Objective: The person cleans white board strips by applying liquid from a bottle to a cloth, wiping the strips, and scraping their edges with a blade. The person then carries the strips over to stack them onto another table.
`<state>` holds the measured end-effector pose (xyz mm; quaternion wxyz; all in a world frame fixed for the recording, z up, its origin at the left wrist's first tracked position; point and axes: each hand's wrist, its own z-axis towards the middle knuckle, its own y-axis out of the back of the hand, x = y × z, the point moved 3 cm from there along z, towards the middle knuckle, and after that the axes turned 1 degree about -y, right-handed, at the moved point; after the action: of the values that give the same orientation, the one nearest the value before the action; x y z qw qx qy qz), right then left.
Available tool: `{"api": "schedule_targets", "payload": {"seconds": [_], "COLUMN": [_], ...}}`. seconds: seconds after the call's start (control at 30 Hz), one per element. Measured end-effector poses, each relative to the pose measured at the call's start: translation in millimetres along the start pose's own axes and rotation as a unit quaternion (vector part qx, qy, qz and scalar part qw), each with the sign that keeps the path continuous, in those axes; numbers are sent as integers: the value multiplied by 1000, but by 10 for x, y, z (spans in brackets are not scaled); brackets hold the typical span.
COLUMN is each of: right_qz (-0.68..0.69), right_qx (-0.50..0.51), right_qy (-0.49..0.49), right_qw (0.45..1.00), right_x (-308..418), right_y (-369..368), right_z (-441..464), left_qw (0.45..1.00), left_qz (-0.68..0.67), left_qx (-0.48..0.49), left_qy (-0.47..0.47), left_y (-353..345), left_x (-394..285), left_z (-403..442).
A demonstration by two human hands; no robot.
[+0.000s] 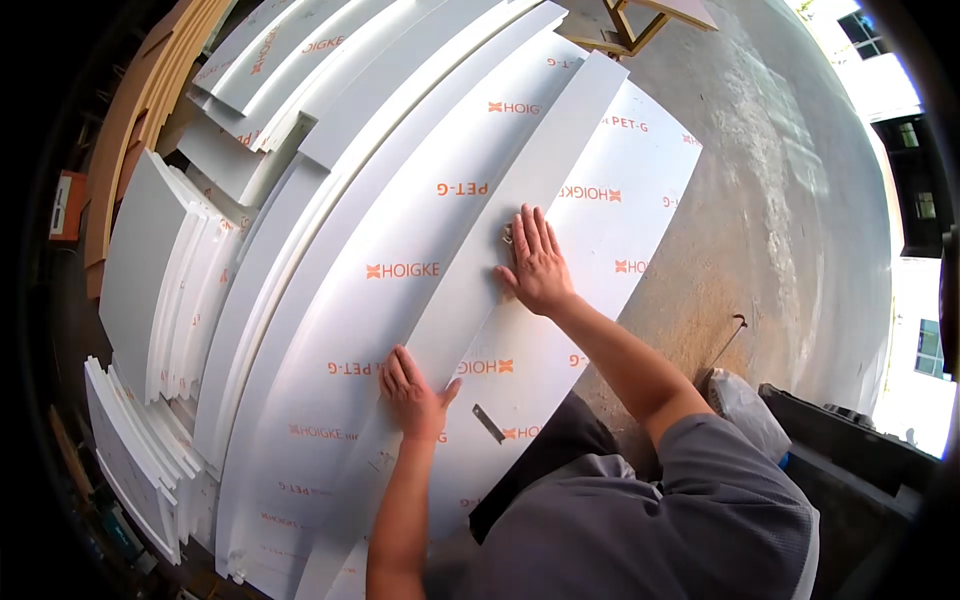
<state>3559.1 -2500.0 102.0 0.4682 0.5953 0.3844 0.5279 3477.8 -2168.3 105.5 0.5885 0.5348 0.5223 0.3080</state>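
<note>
A long, narrow pale grey panel strip (478, 240) lies diagonally on a large film-covered board (400, 220) printed with orange HOIGKE and PET-G lettering. My right hand (540, 268) rests palm down on the strip, fingers stretched and thumb spread. Beside its fingers is a small light-coloured piece (508, 236), partly covered. Lower down, my left hand (412, 395) lies across the strip, with its fingers at the left edge and the thumb apart near the right edge. A small dark-and-silver flat metal piece (489, 424) sits on the film to the right of that hand.
White panels (165, 270) are stacked on the left, with more film-covered boards (290, 50) at upper left. Brown boards (135, 130) stand behind them. A wooden frame (635, 30) is at the top. A pale bag (745, 410) lies right of my body on the concrete floor (770, 200).
</note>
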Motion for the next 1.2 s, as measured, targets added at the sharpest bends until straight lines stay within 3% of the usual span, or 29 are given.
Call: {"api": "schedule_targets", "payload": {"seconds": [0.03,0.1,0.13,0.2,0.23,0.3,0.4,0.43,0.47,0.5,0.53,0.57,0.67,0.77,0.8,0.87,0.9,0.97,1.0,1.07,1.13,1.17,1.2], "right_qz": [-4,-6,-9,-16,-36,-19,-36,-31,-93,-81,-63,0,44,180,270,128,43,-12,-3,161,321,279,261], "right_qx": [1,-14,-14,-57,-44,-58,-41,-46,-117,-122,-135,-51,-64,-45,-22,-156,-205,-226,-225,-222,-200,-216,-325], "right_qy": [1,-14,-17,-38,-50,-104,-154,-154,-132,-56,-46,40,106,179,158,183,107,-148,-187,-203,-344,-344,-251], "right_qw": [1000,1000,1000,998,997,993,987,986,980,988,988,998,991,966,950,962,972,963,956,940,859,870,874], "right_x": [-198,-924,-941,-1877,-1892,-2765,-3321,-3254,-2997,-2766,-2714,-2166,-2260,-2241,-2064,-1746,-1769,-2398,-2593,-3287,-3227,-3247,-3229], "right_y": [79,123,206,333,296,565,698,761,606,445,515,443,728,1007,1106,1458,1542,1091,928,369,1036,1014,1063], "right_z": [92,713,742,1483,1506,2266,2880,2860,2662,2409,2402,1896,1892,1959,1906,1858,1900,2166,2217,2363,2364,2371,2373], "left_qw": [1000,998,998,997,997,997,994,996,995,995,994,995,995,996,995,994,995,994,994,994,995,995,996], "left_qz": [23,57,60,69,69,79,105,90,93,96,98,94,90,88,94,101,98,96,100,102,94,94,89], "left_qx": [-1,-8,-8,-23,-23,-10,-5,8,18,29,38,34,33,23,22,28,34,37,31,25,24,24,23], "left_qy": [13,5,3,-22,-22,-15,-24,-6,-13,1,16,15,4,17,14,11,16,23,21,17,22,22,21], "left_y": [74,-52,16,-40,50,-53,-74,-31,-18,-31,-11,-115,-96,-113,-118,-101,-99,-102,-117,-135,-134,-128,-116], "left_x": [-8,-167,-46,-42,52,-37,9,26,1,-12,7,33,129,87,87,91,91,110,117,124,122,118,111], "left_z": [-222,160,-2,30,-168,19,-10,-60,10,26,-51,0,-152,-29,-64,-128,-145,-161,-174,-163,-166,-161,-149]}}
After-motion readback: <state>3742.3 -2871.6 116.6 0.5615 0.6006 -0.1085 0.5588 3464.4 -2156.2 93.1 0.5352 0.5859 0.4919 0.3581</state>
